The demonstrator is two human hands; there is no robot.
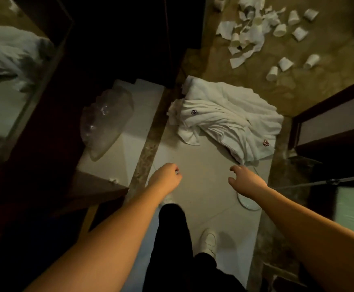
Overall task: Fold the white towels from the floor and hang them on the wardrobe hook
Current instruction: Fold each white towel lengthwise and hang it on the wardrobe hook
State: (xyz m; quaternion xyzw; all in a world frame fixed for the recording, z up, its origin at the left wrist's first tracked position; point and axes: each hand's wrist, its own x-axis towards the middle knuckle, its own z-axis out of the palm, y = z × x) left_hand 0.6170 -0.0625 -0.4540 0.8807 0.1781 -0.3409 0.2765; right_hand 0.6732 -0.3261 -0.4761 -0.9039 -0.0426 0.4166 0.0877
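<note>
Your left hand (pixel 167 175) and right hand (pixel 245 182) hang empty, fingers loosely curled, over pale floor because the white towels (pixel 228 119) (2 red emblems showing) lie rumpled just ahead, unlifted.

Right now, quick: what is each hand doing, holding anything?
Left hand: loosely curled, holding nothing.
Right hand: open, empty, fingers reaching toward the white towels on the floor.

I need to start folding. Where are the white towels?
The white towels lie heaped on the floor ahead, just beyond the right hand, with the paper cups farther back.
</note>
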